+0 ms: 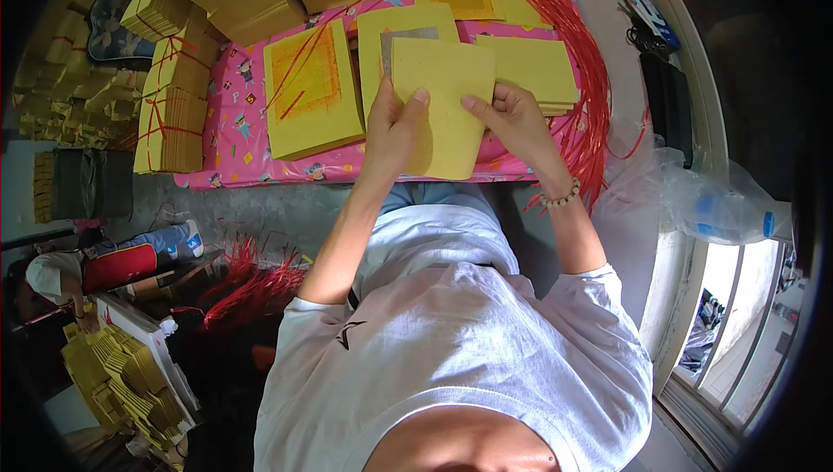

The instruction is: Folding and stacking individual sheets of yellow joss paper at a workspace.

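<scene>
Left hand (390,129) and right hand (521,129) pinch one yellow paper piece (444,112); two orange-patched papers (305,77) on lettered pink desk cover (221,129).

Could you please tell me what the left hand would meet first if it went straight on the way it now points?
Beyond the held yellow paper, the left hand would probably meet the grey-patched yellow sheet just behind, though it might pass above; depth is unclear.

Strong light shows at the barred opening (737,324), four o'clock; the white shirt (468,333) carries bright patches and shadows. Eight o'clock is dim. The frame (692,64) at two o'clock bends, and corners are black.
</scene>
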A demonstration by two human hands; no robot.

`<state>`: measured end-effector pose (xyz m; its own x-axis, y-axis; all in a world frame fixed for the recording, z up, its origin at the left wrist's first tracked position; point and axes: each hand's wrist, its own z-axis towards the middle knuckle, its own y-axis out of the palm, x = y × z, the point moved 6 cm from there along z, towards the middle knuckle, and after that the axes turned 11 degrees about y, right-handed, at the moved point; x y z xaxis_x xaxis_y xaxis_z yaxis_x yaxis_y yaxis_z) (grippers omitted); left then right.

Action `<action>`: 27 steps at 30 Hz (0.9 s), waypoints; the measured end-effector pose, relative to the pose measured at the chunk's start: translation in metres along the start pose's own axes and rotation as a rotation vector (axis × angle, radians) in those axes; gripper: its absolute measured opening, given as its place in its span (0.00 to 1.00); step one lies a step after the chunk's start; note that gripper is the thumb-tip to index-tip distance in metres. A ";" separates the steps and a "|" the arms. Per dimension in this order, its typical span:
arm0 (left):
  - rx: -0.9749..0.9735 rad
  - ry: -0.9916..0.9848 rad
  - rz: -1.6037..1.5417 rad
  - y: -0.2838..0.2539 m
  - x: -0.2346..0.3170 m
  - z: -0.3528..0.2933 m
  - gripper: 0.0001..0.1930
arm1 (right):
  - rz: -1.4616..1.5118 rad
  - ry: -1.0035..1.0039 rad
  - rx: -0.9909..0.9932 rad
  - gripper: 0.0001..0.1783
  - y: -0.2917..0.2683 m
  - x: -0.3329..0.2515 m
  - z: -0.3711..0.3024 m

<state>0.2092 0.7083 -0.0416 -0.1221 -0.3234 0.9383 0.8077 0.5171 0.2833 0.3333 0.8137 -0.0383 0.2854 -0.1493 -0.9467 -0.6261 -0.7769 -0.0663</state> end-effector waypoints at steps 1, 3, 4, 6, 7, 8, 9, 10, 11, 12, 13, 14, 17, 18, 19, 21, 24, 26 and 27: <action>-0.002 -0.002 -0.001 0.000 -0.001 0.000 0.20 | 0.013 0.013 -0.045 0.15 0.003 0.006 -0.001; -0.029 -0.014 -0.003 -0.001 -0.003 0.002 0.19 | 0.027 0.028 -0.086 0.15 0.004 0.013 -0.001; -0.030 -0.016 -0.003 0.000 -0.004 0.002 0.19 | 0.035 -0.008 -0.089 0.15 0.004 0.014 -0.001; -0.023 -0.004 0.003 0.001 -0.005 0.001 0.19 | 0.044 -0.041 -0.090 0.15 0.003 0.014 -0.002; -0.024 -0.006 0.004 0.001 -0.007 0.001 0.19 | 0.051 -0.038 -0.103 0.15 0.003 0.015 -0.001; -0.021 0.015 0.017 0.001 -0.007 0.001 0.20 | 0.057 -0.035 -0.117 0.15 0.003 0.015 -0.002; -0.018 0.036 0.031 0.001 -0.008 0.001 0.20 | 0.059 -0.033 -0.117 0.15 0.004 0.014 -0.004; -0.018 0.033 0.032 0.001 -0.007 0.001 0.20 | 0.022 0.038 -0.135 0.15 0.005 0.015 -0.007; -0.013 0.015 0.033 0.000 -0.006 0.001 0.20 | -0.015 0.108 -0.153 0.15 0.006 0.018 -0.009; -0.009 -0.004 0.034 0.000 -0.007 0.001 0.20 | -0.013 0.111 -0.155 0.15 0.006 0.023 -0.008; -0.011 -0.004 0.032 0.001 -0.008 0.001 0.20 | 0.017 0.072 -0.157 0.15 0.006 0.025 -0.007; 0.010 0.010 0.029 0.001 -0.010 0.000 0.21 | 0.047 0.033 -0.160 0.15 0.006 0.024 -0.007; 0.033 0.038 0.040 0.000 -0.011 0.000 0.21 | 0.017 0.142 -0.157 0.16 0.004 0.024 -0.010; 0.035 0.053 0.051 0.000 -0.010 0.000 0.20 | 0.019 0.143 -0.158 0.16 0.004 0.027 -0.010; 0.033 0.051 0.052 0.000 -0.010 0.000 0.20 | 0.022 0.161 -0.175 0.15 0.005 0.033 -0.011; 0.039 0.064 0.077 0.001 -0.006 0.001 0.19 | 0.027 0.178 -0.190 0.15 0.007 0.041 -0.012; 0.076 0.125 0.076 0.000 -0.006 -0.001 0.17 | 0.058 0.071 -0.153 0.15 0.006 0.037 -0.013; 0.086 0.117 0.074 -0.004 -0.001 0.000 0.16 | -0.037 0.146 -0.210 0.14 0.007 0.043 -0.014; 0.097 0.110 0.072 -0.005 0.000 0.000 0.16 | -0.036 0.145 -0.210 0.14 0.007 0.044 -0.016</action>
<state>0.2046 0.7057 -0.0430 0.0028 -0.3650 0.9310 0.7521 0.6143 0.2386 0.3531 0.7923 -0.0758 0.4156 -0.1934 -0.8888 -0.4536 -0.8910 -0.0181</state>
